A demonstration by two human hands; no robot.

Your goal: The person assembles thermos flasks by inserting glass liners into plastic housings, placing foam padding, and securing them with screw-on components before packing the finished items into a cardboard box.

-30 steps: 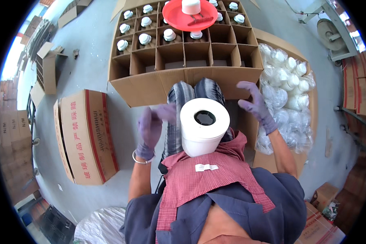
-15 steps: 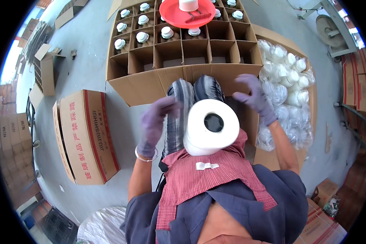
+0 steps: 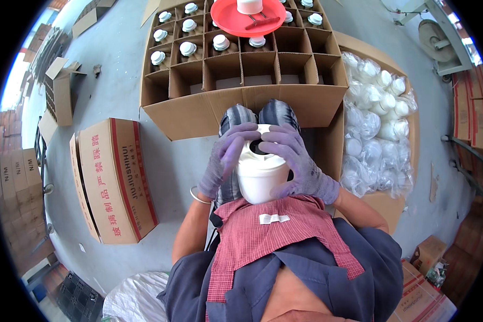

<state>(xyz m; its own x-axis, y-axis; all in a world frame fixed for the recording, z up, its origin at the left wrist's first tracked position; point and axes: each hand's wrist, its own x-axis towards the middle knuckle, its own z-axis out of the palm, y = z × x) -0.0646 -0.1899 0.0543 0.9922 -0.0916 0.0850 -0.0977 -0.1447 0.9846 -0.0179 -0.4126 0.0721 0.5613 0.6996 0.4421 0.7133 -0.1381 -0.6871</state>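
Note:
A white bottle [image 3: 258, 181] with a dark round mouth stands in my lap, between my thighs. My left hand [image 3: 228, 156], in a purple-grey glove, curves around the left side of its top, fingertips over the rim. From the other side my right hand [image 3: 301, 160], gloved alike, grips the top, fingers bent over the rim and thumb low on the bottle's side. A white ring-like edge shows around the mouth; whether it is a separate part I cannot tell.
Ahead is a divided carton [image 3: 241, 104] with several white-capped bottles and a red dish [image 3: 235, 21] on top. At right, a carton [image 3: 411, 134] holds plastic-wrapped white items [image 3: 383, 107]. A closed cardboard box [image 3: 108, 182] stands on the floor at left.
Both hands, apart and off the bottle before, have come inward onto its top. The bottle's mouth has shifted away from me and a little left, and is now partly covered by fingers.

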